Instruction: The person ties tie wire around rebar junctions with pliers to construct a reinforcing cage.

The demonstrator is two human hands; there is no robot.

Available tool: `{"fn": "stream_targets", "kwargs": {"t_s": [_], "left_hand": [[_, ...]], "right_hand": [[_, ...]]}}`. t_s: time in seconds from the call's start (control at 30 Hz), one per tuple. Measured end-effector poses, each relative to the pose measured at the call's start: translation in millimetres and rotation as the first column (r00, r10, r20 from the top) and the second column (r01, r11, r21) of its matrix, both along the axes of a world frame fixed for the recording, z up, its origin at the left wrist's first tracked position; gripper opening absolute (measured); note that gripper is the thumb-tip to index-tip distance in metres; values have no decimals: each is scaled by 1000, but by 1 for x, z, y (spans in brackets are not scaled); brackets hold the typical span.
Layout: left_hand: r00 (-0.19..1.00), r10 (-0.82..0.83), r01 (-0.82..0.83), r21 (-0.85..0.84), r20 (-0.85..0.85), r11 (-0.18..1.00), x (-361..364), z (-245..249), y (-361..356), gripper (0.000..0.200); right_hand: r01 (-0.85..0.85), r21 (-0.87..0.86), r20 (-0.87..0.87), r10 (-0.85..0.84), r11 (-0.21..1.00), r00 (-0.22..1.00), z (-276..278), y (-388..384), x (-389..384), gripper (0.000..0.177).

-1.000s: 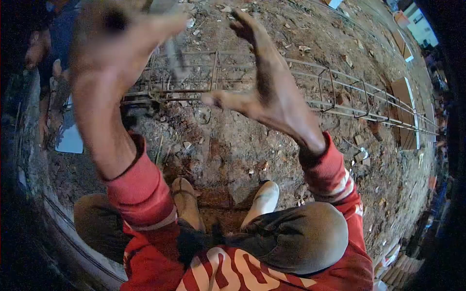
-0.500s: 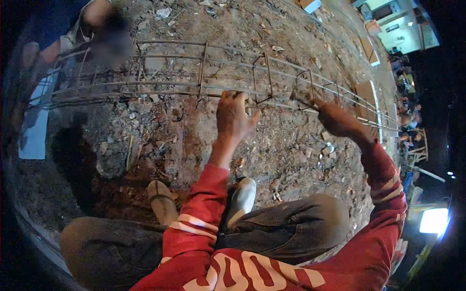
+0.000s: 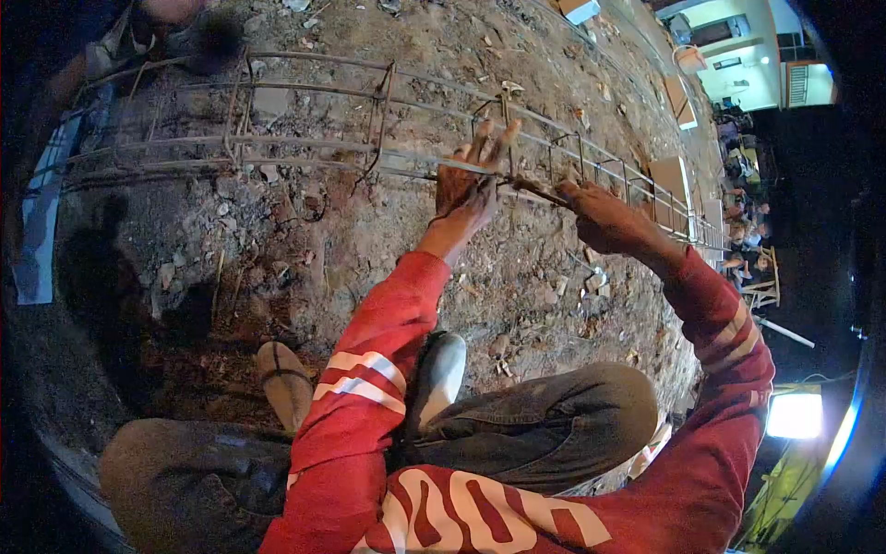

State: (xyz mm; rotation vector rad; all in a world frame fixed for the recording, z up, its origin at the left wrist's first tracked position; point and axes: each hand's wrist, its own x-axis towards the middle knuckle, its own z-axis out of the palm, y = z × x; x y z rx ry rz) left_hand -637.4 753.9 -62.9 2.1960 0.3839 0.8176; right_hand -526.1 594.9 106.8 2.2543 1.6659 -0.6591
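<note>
A long cage of thin steel rebar [image 3: 309, 141], with bent stirrups along it, runs across the ground in front of me. My left hand [image 3: 463, 189] is at its near side beside a stirrup [image 3: 507, 138]. A near bar crosses in front of this hand, and its fingers stretch apart up between the bars. My right hand [image 3: 604, 217] is closed on a dark metal hand tool [image 3: 540, 191] that looks like pincers. The tool's tip is close to my left fingers at the near bar, where the stirrup meets it.
Another person [image 3: 115, 46] is by the cage's far left end, near a pale board [image 3: 39, 240]. Cardboard-like boxes [image 3: 671, 185] stand along the right part of the cage. Rubble and scraps cover the dirt ground [image 3: 369, 249]. A bright lamp [image 3: 795, 415] shines at right.
My left hand has moved right and up, its fingers now reaching between the bars. My right hand has brought the tool left to the stirrup joint. The view has shifted slightly.
</note>
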Motion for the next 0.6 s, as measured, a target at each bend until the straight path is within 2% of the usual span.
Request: {"fn": "stream_targets", "kwargs": {"t_s": [0.1,0.17,0.23,0.3,0.33,0.4,0.5,0.57,0.6], "left_hand": [[999,-16,13,80,35,997,11,-13,0,99],[998,30,-36,142,47,989,12,-12,0,99],[996,62,-73,208,56,975,11,-11,-1,99],[993,28,-42,112,118,993,11,-10,-1,99],[994,42,-53,114,97,992,9,-6,1,93],[996,55,-65,141,76,988,13,-9,1,91],[995,33,-50,178,97,983,9,-6,6,90],[992,-13,-6,156,123,988,9,-5,10,88],[990,-34,14,143,137,990,10,-4,12,87]], "right_hand": [[45,-64,80,-40,997,996,-3,11,-12,46],[181,-35,259,-166,983,951,7,17,-42,32],[230,48,312,-233,972,921,8,13,-71,30],[75,224,354,-153,972,923,-19,-10,-67,32],[79,224,344,-155,971,926,-24,-13,-68,32],[124,379,264,-236,917,935,-35,-17,-74,33],[254,343,264,-353,904,898,-39,-14,-81,31],[226,365,244,-327,903,913,-51,-20,-84,37],[360,419,95,-434,834,896,-65,-22,-89,38]]}}
